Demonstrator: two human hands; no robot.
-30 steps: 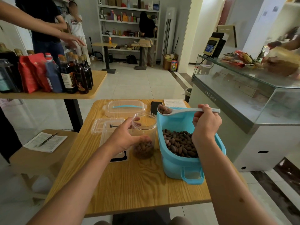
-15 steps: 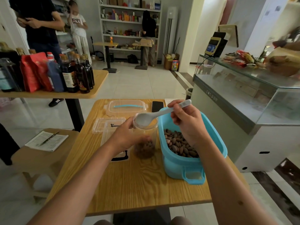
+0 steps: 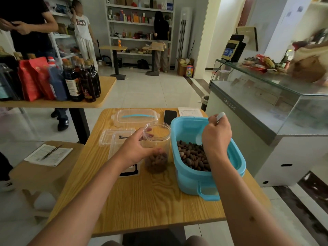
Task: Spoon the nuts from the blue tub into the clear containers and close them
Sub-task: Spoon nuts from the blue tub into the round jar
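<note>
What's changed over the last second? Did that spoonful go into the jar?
Yes, it seems so. The right hand carried the loaded white spoon from above the blue tub to the clear jar, tipped it over the mouth, then swung back; the bowl now dips toward the nuts in the tub. The left hand has kept its grip on the jar. Tub and jar have not shifted.

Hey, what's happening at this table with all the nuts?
A person is moving nuts from a blue tub into a clear jar. The left hand grips the jar, which stands upright on the wooden table beside the tub and holds only a shallow layer of nuts. The right hand holds a white spoon with its bowl down in the tub. The jar is open. A flat clear lid lies behind it.
</note>
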